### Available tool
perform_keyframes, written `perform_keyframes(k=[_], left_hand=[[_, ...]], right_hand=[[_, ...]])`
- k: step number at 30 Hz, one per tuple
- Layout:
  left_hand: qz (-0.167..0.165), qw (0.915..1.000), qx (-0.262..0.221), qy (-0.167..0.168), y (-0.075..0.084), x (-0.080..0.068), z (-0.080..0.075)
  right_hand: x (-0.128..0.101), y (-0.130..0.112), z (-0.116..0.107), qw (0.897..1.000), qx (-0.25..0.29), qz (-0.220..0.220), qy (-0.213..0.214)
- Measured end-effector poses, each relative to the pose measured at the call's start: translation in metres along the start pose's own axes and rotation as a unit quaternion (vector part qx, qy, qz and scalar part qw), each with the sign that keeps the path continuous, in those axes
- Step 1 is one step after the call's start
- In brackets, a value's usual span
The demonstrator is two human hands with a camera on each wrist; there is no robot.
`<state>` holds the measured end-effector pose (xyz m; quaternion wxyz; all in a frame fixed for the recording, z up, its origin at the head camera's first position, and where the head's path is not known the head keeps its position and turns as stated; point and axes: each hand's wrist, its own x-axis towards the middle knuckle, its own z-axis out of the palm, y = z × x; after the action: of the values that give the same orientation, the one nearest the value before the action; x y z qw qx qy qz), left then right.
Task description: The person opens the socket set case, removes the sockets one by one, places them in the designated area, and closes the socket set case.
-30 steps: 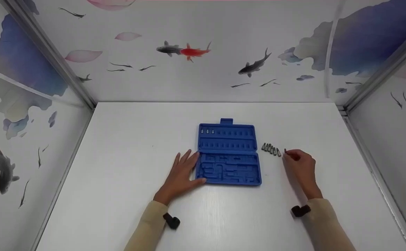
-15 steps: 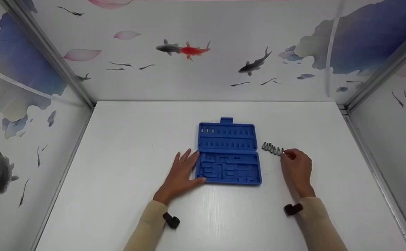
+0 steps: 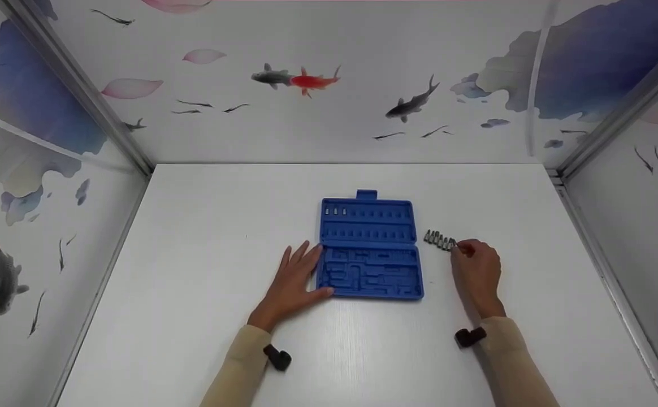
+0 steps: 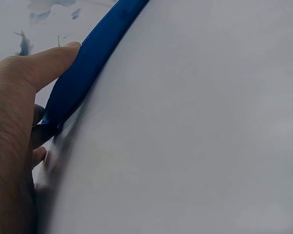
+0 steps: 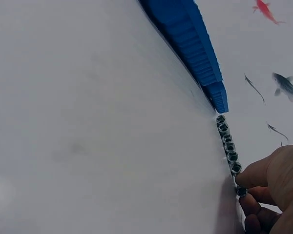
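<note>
A blue socket case (image 3: 369,223) lies open and flat in the head view, its molded slots facing up. My left hand (image 3: 292,285) rests at its left front corner, fingers straight along the left side and thumb on the front rim; the left wrist view shows the thumb (image 4: 61,57) on the blue edge. To the right of the case stands a row of small metal sockets (image 3: 437,239), square holes up in the right wrist view. My right hand (image 3: 477,277) pinches a socket (image 5: 241,191) between thumb and fingertips at the row's near end, slightly apart from the others.
Three silver sockets (image 3: 336,212) sit in the upper left slots of the case's far half. White table (image 3: 204,237) surrounds the case, with printed panels (image 3: 351,124) rising at the back and both sides.
My right hand has moved a little left, bringing its socket to the near end of the row. My left hand has stayed at the case.
</note>
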<state>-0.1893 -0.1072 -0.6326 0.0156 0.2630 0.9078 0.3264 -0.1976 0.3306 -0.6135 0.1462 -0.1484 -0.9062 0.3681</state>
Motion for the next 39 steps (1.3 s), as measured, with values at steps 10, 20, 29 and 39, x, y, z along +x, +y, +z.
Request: perform_keyframes(k=[10,20,29,39], left_hand=[[0.0,1.0,0.002,-0.002,-0.001,0.0,0.0],[-0.009,0.9999,-0.002,-0.008,0.002,0.0,-0.001],[-0.001,1.0,-0.002,-0.007,0.0,0.0,-0.001],[-0.009,0.9997,-0.006,-0.022,0.005,-0.002,-0.003]], right_hand=[[0.001,-0.001,0.001,1.0,0.007,-0.007,-0.006],[-0.005,-0.019,-0.005,0.999,0.017,-0.038,0.004],[-0.002,-0.055,0.017,0.987,0.059,-0.141,-0.051],[0.012,-0.102,0.051,0.964,0.047,-0.215,-0.148]])
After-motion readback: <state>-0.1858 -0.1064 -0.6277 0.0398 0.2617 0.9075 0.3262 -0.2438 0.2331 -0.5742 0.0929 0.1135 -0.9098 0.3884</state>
